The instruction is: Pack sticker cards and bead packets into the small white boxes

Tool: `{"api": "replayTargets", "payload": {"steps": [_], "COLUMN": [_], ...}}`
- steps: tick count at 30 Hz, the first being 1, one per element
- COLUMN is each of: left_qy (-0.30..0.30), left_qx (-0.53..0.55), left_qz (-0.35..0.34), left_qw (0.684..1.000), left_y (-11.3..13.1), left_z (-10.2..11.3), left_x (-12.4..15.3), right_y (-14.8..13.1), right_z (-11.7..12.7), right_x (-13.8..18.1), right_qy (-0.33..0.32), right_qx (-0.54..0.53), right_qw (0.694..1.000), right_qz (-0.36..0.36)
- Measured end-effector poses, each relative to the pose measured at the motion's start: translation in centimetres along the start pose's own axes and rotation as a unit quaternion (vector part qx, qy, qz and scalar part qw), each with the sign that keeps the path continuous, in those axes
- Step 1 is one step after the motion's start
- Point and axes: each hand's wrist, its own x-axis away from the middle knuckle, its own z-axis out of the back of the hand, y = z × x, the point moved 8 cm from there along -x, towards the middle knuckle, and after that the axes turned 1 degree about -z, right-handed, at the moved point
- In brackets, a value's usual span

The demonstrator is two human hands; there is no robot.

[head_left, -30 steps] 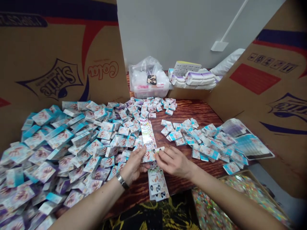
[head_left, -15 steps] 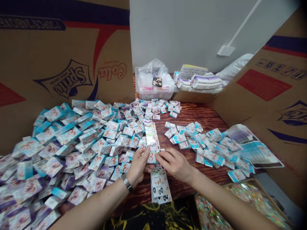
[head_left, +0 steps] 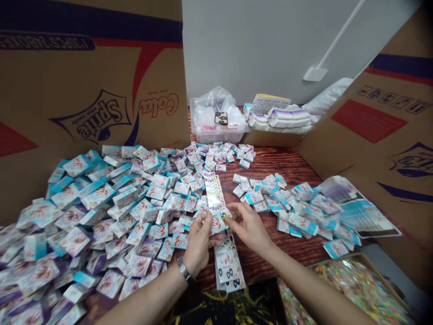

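Blue-white card packets (head_left: 101, 216): lg heap L of hands, smaller scatter R, many loose. Printed card strip (head_left: 214, 194) on wood table (head_left: 284, 167), runs between hands. L hand (head_left: 199, 241) pinches strip's near card (head_left: 217, 224); R hand (head_left: 248, 228) fingers together, tips (head_left: 235, 212) at same card's edge, grip unclear.

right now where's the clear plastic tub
In the head view, the clear plastic tub sits at the far edge of the wooden table, just left of the white-and-purple packs.
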Motion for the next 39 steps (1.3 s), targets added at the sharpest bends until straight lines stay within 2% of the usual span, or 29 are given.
{"api": "replayTargets", "payload": {"steps": [5,7,8,10,12,14,16,19,21,27,30,33,36,39], "left_qy": [-0.037,-0.064,-0.078,-0.088,-0.069,-0.051,-0.053,-0.058,-0.057,-0.058,-0.055,-0.046,-0.047,-0.052], "left_qx": [-0.037,-0.124,-0.186,-0.321,-0.433,-0.506,-0.554,-0.593,-0.597,-0.575,-0.58,-0.591,-0.597,-0.598], "left_qz": [0.011,-0.02,-0.056,-0.163,-0.275,-0.351,-0.39,-0.412,-0.423,-0.447,-0.464,-0.481,-0.498,-0.51], "left_qw": [0.999,0.99,0.978,0.929,0.856,0.786,0.734,0.689,0.68,0.682,0.668,0.646,0.627,0.617], "left_y": [-0.6,-0.4,0.0,1.1,2.2,2.6,2.5,2.4,2.5,2.5,2.4,2.6,2.8,3.1], "left_z": [-0.3,-0.2,-0.3,-0.3,-0.4,-0.5,-0.9,-1.5,-1.6,-1.8,-2.1,-2.3,-2.5,-2.5], "left_x": [-0.2,-0.2,-0.2,0.0,0.5,1.0,1.2,1.2,1.3,1.9,2.1,2.3,2.5,2.7], "right_y": [0.4,0.7,1.0,1.3,1.1,0.4,-0.6,-1.7,-1.7,-0.2,1.8,3.2,2.7,1.0], "right_z": [-0.5,-0.5,-0.4,-0.3,-0.2,-0.3,-0.4,-0.5,-0.3,-0.5,-1.7,-2.6,-2.5,-2.0], "right_x": [-0.2,-0.3,-0.3,-0.4,-0.4,-0.2,0.0,0.4,0.5,-0.1,-0.3,-0.1,0.0,-0.4], "right_qy": [-0.006,-0.014,-0.015,-0.013,-0.008,0.001,0.009,0.008,0.008,-0.037,-0.039,-0.011,-0.012,-0.086], "right_qx": [-0.012,-0.013,-0.012,-0.01,-0.006,0.003,0.016,0.013,-0.016,-0.106,-0.189,-0.263,-0.248,-0.173], "right_qw": [1.0,1.0,1.0,0.999,1.0,1.0,0.999,0.996,0.997,0.994,0.978,0.954,0.958,0.977], "right_qz": [0.008,-0.005,-0.016,-0.031,-0.023,0.008,0.049,0.084,0.074,-0.002,-0.082,-0.145,-0.144,-0.094]}}
